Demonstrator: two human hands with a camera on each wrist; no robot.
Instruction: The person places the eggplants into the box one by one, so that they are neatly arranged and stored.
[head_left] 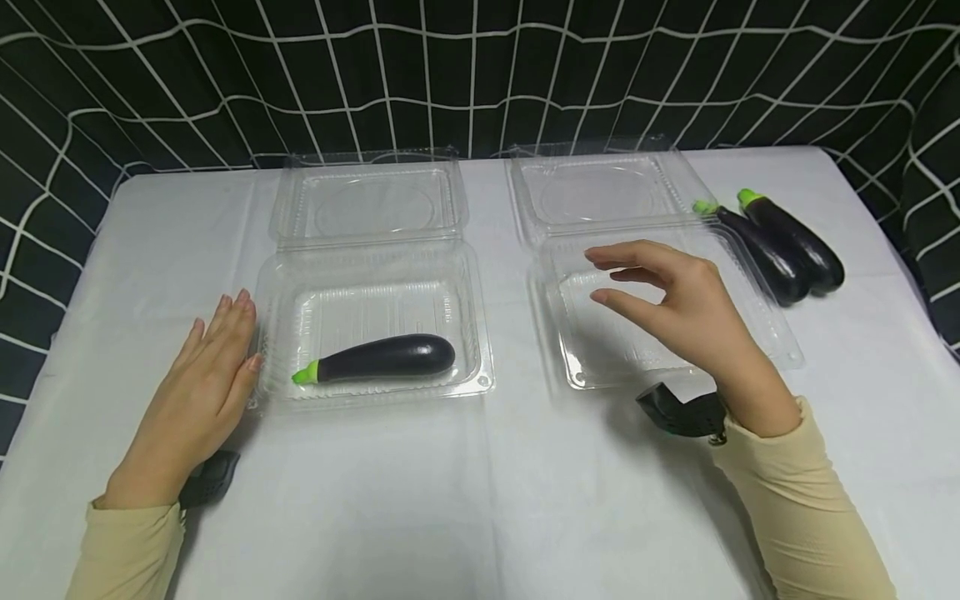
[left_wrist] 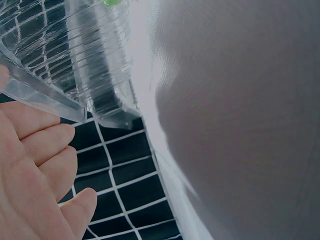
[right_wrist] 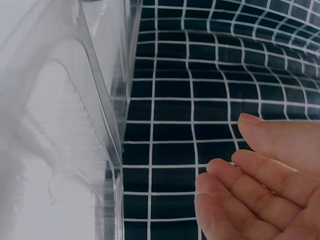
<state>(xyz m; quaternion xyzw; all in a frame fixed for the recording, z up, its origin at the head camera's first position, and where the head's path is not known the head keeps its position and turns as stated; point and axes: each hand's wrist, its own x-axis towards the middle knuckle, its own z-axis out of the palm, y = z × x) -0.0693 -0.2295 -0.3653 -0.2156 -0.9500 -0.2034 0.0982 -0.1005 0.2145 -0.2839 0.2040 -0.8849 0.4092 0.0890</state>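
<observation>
An eggplant [head_left: 386, 357] with a green stem lies along the near side of the left clear plastic clamshell box [head_left: 367, 296]. My left hand [head_left: 201, 387] rests at that box's left edge, fingers straight and close together. In the left wrist view its fingers [left_wrist: 50, 145] lie beside the box's ribbed wall [left_wrist: 95, 55]. Over the right clear clamshell box [head_left: 592, 333] hovers my right hand [head_left: 667, 304], thumb and fingers spread apart with nothing between them. The right wrist view shows its palm side [right_wrist: 265, 195], apart from the box wall [right_wrist: 95, 125].
Two more eggplants, one nearer [head_left: 765, 254] and one farther right [head_left: 798, 237], lie side by side right of the right box. Both lids, left [head_left: 367, 200] and right [head_left: 600, 187], lie folded back. A white cloth [head_left: 420, 500] covers the table; black-and-white grid fabric [head_left: 480, 83] stands behind.
</observation>
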